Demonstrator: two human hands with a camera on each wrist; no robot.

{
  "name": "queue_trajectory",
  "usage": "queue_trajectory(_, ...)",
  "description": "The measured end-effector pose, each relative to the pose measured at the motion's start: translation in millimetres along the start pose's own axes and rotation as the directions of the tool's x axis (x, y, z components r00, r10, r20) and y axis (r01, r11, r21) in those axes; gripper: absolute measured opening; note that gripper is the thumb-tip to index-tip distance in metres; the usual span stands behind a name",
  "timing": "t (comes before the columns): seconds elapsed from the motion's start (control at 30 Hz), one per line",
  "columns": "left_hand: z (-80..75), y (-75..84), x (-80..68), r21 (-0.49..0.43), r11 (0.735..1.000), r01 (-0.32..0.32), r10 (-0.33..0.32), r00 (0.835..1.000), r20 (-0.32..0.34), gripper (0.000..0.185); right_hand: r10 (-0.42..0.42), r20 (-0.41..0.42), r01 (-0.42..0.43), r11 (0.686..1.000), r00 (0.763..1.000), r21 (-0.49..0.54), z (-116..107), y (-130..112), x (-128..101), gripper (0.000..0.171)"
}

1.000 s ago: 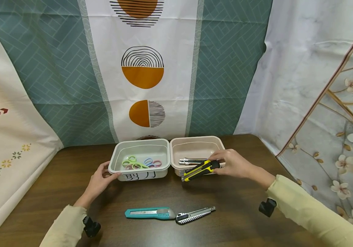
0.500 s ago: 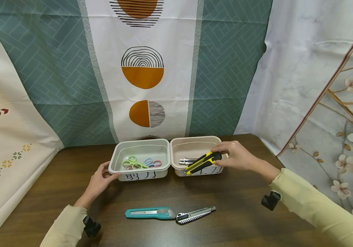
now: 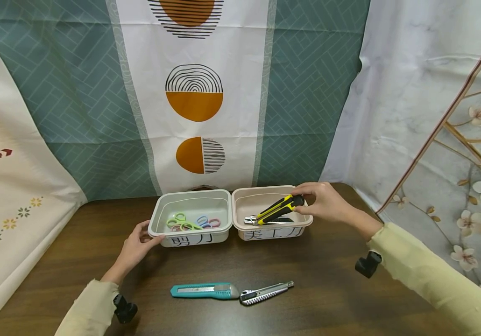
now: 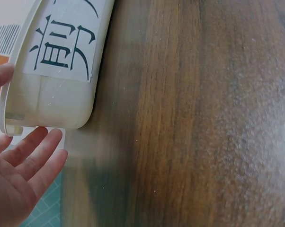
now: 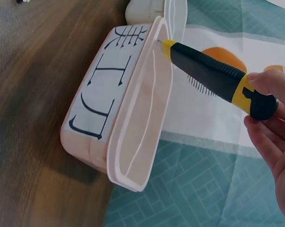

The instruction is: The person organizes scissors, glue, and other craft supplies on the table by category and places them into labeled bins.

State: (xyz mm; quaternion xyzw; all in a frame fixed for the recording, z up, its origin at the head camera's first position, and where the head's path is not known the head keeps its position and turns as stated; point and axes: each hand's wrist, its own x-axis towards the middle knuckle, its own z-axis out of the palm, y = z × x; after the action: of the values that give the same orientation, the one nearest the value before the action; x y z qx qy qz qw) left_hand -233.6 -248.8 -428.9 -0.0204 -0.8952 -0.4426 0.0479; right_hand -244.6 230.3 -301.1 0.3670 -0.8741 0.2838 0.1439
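My right hand pinches the back end of a yellow and black utility knife, also seen as the knife in the right wrist view, and holds it tilted over the pink bin, nose down toward a silver knife lying inside. My left hand rests with straight fingers against the left corner of the pale green bin, which holds several coloured scissors. Both bins carry labels on their front walls.
A teal utility knife and a silver and black utility knife lie on the brown table in front of the bins. Patterned cloth hangs behind the table and at both sides.
My right hand has carried the yellow and black knife up and back, from in front of the pink bin to over its inside. My left hand has stayed put.
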Motion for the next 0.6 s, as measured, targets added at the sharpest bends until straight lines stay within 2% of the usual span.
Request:
queue_trajectory(0.13,0.1,-0.1,0.1,-0.004,1.000,-0.001,0.001,1.000,-0.001,0.071,0.036,0.009,-0.036,0.999,0.999,-0.003,1,6,3,0.032)
queue_trajectory(0.6,0.4,-1.8,1.7,-0.015,1.000,-0.005,0.005,1.000,-0.009,0.071,0.079,0.008,-0.078,0.995,0.997,-0.064,24,34,13,0.032)
